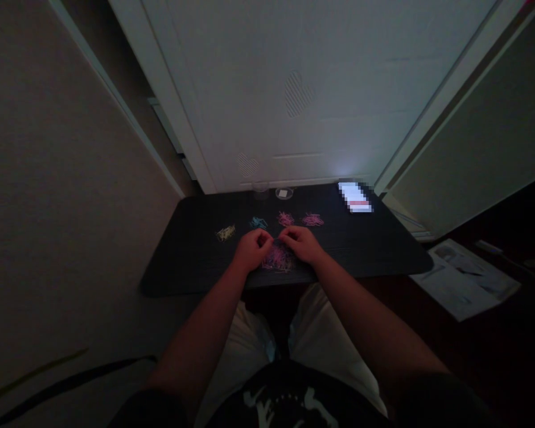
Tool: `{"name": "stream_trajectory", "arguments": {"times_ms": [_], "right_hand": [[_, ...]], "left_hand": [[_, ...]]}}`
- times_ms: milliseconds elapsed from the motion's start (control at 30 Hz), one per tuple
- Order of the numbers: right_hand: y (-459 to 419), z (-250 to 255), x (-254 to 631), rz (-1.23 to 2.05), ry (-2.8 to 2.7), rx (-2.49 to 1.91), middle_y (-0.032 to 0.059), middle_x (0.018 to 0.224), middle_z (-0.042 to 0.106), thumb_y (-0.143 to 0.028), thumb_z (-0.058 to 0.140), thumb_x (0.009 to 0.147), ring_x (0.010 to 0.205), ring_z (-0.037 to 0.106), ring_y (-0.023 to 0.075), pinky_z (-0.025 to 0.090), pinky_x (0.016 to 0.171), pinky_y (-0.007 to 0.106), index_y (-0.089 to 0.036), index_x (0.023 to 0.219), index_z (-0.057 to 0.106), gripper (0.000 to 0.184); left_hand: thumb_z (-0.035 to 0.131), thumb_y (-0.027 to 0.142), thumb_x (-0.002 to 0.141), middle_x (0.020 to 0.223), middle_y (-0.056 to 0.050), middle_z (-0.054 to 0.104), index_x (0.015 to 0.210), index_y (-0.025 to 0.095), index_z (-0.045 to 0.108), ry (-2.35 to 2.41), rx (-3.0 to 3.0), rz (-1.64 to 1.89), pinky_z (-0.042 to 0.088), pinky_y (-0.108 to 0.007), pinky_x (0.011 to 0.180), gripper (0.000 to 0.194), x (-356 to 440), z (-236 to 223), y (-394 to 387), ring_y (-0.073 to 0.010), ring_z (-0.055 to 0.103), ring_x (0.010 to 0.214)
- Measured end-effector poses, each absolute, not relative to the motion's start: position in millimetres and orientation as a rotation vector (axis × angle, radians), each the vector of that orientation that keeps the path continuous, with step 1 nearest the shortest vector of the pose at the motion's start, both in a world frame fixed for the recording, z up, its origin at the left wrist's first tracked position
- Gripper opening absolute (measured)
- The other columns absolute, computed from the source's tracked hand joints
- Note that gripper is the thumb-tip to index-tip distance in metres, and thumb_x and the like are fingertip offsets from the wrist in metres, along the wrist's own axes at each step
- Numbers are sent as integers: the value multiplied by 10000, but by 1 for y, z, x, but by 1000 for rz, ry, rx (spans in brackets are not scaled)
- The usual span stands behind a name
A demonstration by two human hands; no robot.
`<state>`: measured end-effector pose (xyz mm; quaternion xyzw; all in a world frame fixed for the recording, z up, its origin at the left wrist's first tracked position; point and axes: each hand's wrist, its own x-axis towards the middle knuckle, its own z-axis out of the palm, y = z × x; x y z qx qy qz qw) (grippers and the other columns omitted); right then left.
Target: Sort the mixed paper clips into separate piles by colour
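My left hand (250, 249) and my right hand (303, 244) meet fingertip to fingertip, just over a mixed pile of small thin pink and purple pieces (279, 260). Both hands are closed in a pinch. A tiny thin strand seems to run between the fingertips, too small and dim to name. Beyond the hands lie sorted heaps of similar pieces: a pale yellow heap (226, 232) on the left, a blue heap (258, 223), a pink heap (286, 219) and another pink heap (312, 220) to the right. My fingers partly cover the mixed pile.
The dark table (178, 255) stands against a pale panel with heart patterns. Along its back edge are a clear cup (261, 190), a round clear dish (284, 194) with a white square, and a lit phone (355, 197). Printed sheets (468, 279) lie lower right.
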<state>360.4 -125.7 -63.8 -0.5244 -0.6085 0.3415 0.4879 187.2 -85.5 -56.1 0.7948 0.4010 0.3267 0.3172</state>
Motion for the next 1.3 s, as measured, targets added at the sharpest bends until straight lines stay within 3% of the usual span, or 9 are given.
{"name": "stream_trajectory", "arguments": {"times_ms": [167,333,700,1100,1300], "right_hand": [[-125,-65,362,841,-1382,-1288,-20,592,546,-328,577,744,540,466,103,370,533,236,-167,691,594,171],[-125,-67,361,777,-1486,-1282,5,655,590,-308,581,748,606,507,119,397,590,252,-160,704,613,158],[-125,-66,361,816,-1376,-1238,-6,652,577,-313,622,707,559,486,106,387,543,245,-172,769,608,155],[-127,-64,359,781,-1408,-1276,-15,601,533,-314,588,734,546,462,100,369,528,236,-170,685,560,155],[-126,-66,359,789,-1407,-1276,-12,612,541,-314,577,736,555,465,103,377,538,240,-170,691,560,151]], "left_hand": [[543,292,797,689,-4,607,758,150,600,1096,2047,947,421,-224,564,158,186,-57,-84,-105,535,603],[618,325,759,749,-19,641,898,153,643,1014,2116,868,436,-231,587,223,187,-57,-85,-116,558,640],[586,305,782,724,-16,646,816,161,649,1058,2098,867,445,-244,600,161,187,-55,-86,-121,565,639],[620,319,762,772,-24,656,907,165,653,1036,2122,883,452,-241,608,213,187,-58,-85,-120,572,655],[600,307,778,773,-31,660,847,160,653,1022,2124,883,448,-242,606,171,187,-58,-86,-126,578,671]]}}
